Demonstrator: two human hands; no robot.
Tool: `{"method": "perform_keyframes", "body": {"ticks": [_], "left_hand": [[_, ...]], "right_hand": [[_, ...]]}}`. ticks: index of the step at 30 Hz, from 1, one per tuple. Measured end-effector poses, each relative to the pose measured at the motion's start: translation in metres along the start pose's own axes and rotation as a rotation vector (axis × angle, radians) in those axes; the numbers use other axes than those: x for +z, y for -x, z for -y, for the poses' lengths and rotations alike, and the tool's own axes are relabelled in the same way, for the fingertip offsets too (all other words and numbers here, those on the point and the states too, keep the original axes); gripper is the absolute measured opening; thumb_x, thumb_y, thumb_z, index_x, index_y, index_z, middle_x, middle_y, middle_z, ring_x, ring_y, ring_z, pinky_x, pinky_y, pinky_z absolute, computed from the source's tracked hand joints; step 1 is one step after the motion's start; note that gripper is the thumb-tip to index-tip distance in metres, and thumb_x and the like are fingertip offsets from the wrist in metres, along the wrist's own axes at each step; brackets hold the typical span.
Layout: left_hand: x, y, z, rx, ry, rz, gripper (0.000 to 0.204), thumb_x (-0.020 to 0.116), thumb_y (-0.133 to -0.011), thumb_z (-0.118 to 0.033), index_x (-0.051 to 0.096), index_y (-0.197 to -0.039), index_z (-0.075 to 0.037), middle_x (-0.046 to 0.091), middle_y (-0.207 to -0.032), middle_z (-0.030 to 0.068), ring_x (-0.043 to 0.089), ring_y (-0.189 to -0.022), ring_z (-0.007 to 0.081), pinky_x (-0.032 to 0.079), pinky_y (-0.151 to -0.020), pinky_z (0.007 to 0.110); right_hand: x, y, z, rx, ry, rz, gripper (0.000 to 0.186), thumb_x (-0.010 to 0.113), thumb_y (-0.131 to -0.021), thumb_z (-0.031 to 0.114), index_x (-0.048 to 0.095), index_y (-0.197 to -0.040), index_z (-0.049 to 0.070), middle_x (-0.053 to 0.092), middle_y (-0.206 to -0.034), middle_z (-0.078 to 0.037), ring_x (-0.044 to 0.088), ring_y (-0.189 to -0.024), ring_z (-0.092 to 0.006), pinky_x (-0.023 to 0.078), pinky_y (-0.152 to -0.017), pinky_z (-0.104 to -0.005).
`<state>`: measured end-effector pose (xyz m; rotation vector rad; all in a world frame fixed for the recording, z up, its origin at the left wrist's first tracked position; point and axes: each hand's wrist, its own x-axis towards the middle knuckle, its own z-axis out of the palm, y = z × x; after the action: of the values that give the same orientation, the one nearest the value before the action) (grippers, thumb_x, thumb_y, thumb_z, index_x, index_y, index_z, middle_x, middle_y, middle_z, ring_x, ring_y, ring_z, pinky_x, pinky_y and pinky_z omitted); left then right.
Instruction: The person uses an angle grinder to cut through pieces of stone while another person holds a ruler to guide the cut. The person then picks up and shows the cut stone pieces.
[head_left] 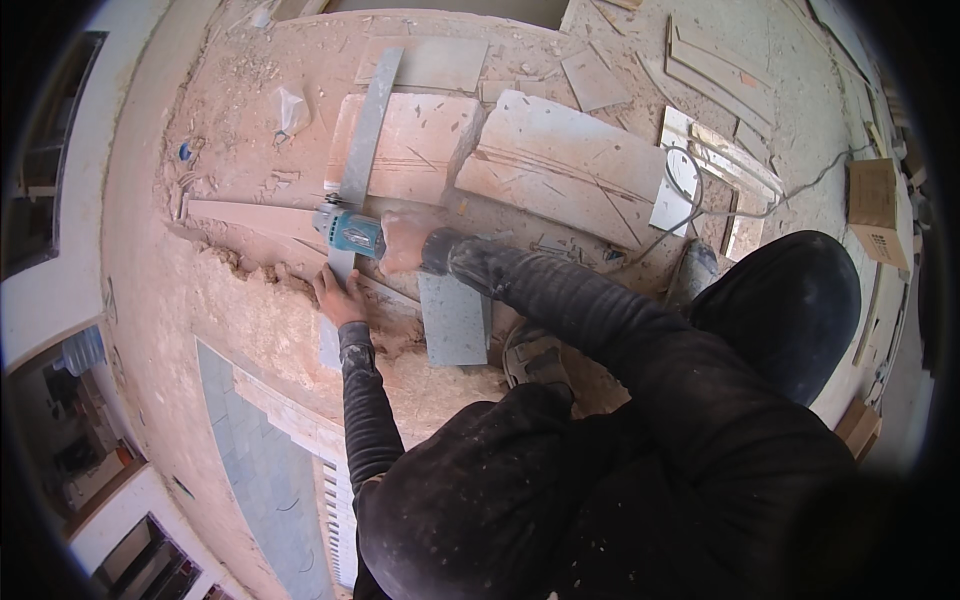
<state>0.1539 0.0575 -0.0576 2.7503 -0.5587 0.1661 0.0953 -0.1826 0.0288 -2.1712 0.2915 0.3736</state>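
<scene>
My right hand [405, 240] is wrapped round a teal angle grinder [354, 234], whose head sits over a long, narrow grey tile strip [372, 130]. The strip lies lengthways away from me, across a pale, cracked slab [405, 155]. My left hand [338, 298] grips the near part of the strip, just below the grinder's head. A speckled grey tile piece [455, 330] lies right of my left hand, and a tapering pale plank [250, 215] lies to the left of the grinder.
Broken slabs [560, 165] and offcuts [600, 80] litter the dusty floor. A cable loops at right near a cardboard box [875, 205]. My dark-clad knee [780, 310] is at right. A crumbly strip of rubble [250, 265] and white-framed openings [75, 340] are on the left.
</scene>
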Motion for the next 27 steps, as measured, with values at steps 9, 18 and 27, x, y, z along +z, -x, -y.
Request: {"method": "perform_keyframes", "body": {"ticks": [9,18,27], "left_hand": [[-0.002,-0.001,-0.003,-0.006,-0.011,0.018,0.059,0.072,-0.082,-0.03,0.054,-0.126,0.005,0.053,-0.12,0.0254,0.053,-0.111,0.0428,0.044,-0.095,0.046],[0.001,0.001,0.005,0.025,-0.044,-0.004,0.058,0.071,-0.084,-0.03,0.053,-0.127,0.005,0.053,-0.12,0.025,0.053,-0.111,0.0429,0.045,-0.094,0.047],[0.005,0.0,0.007,0.036,-0.019,-0.029,0.059,0.071,-0.083,-0.035,0.056,-0.125,0.004,0.055,-0.116,0.025,0.054,-0.108,0.0431,0.046,-0.091,0.047]], "right_hand": [[0.001,-0.011,0.002,0.014,-0.013,0.025,0.053,0.078,-0.056,0.027,0.069,-0.099,-0.002,0.069,-0.101,-0.023,0.068,-0.097,-0.0334,0.055,-0.084,-0.0388],[-0.005,0.017,-0.01,-0.01,-0.002,0.013,0.052,0.078,-0.06,0.03,0.068,-0.098,-0.004,0.069,-0.101,-0.023,0.068,-0.097,-0.0332,0.055,-0.084,-0.0393],[0.002,0.022,-0.017,-0.045,0.004,-0.067,0.058,0.076,-0.058,0.034,0.061,-0.098,-0.005,0.066,-0.093,-0.027,0.064,-0.093,-0.0375,0.05,-0.085,-0.042]]}}
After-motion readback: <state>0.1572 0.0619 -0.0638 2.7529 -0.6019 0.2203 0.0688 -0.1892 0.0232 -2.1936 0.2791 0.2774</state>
